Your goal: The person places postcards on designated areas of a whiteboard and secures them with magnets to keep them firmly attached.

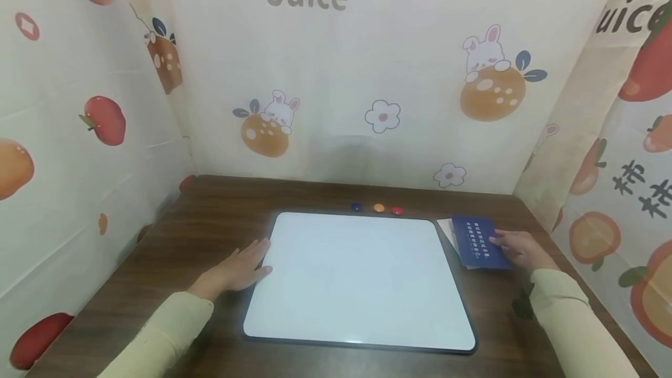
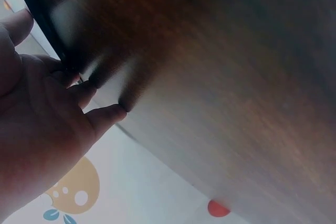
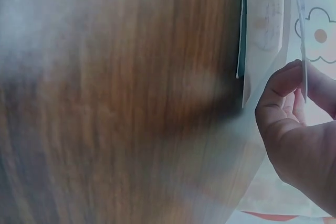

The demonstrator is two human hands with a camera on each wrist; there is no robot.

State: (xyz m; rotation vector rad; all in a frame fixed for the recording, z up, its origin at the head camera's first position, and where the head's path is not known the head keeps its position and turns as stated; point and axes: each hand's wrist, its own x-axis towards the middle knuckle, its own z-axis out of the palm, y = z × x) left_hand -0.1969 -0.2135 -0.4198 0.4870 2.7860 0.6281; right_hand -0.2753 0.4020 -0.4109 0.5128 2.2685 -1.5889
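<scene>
A white board point(image 1: 362, 279) with a dark rim lies flat on the brown table point(image 1: 210, 209). My left hand point(image 1: 247, 264) rests flat beside the board's left edge, fingers straight, their tips touching the rim. The left wrist view shows the left hand point(image 2: 100, 95) with fingertips down on the wood by the dark rim point(image 2: 42, 19). My right hand point(image 1: 517, 248) pinches the right edge of a blue printed card point(image 1: 478, 241) just off the board's far right corner. A white sheet point(image 1: 446, 229) peeks out under the card. In the right wrist view my right hand point(image 3: 294, 108) pinches a thin edge beside a pale sheet point(image 3: 265, 24).
Three small round magnets, blue point(image 1: 356, 207), orange point(image 1: 379, 207) and red point(image 1: 396, 210), sit in a row just beyond the board's far edge. Printed fabric walls point(image 1: 336, 74) close in the table at the back and on both sides.
</scene>
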